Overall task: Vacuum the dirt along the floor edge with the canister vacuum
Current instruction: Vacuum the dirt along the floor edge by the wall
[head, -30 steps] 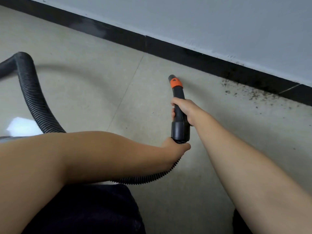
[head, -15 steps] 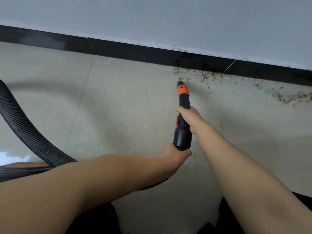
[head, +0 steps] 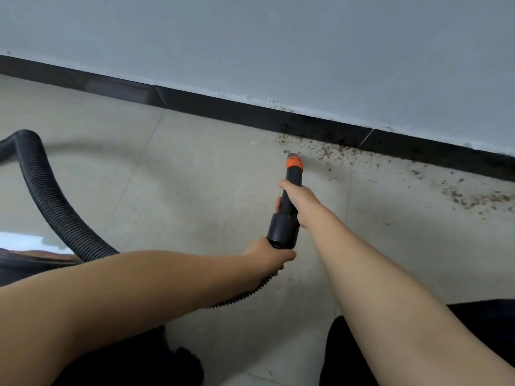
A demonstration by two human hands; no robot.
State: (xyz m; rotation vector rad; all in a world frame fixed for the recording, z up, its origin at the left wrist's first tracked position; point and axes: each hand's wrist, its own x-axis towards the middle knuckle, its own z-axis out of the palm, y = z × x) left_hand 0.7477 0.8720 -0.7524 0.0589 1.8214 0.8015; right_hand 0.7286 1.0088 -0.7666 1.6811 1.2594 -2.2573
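The right hand [head: 299, 200] is gripping the black nozzle [head: 287, 207] mid-shaft, fingers wrapped round it. The left hand [head: 269, 253] is clasping the hose [head: 60, 207] just behind the nozzle's wide end. The orange tip [head: 294, 162] is meeting the left end of the dirt [head: 328, 151] lying along the far baseboard [head: 223, 110].

The right hand [head: 299, 200] is gripping the black nozzle [head: 287, 207] mid-shaft, while the left hand [head: 269, 253] is holding the ribbed hose [head: 53, 201] just behind the nozzle. The nozzle's orange tip [head: 294, 162] is sitting beside the dirt [head: 323, 150] lying along the black baseboard [head: 223, 110].
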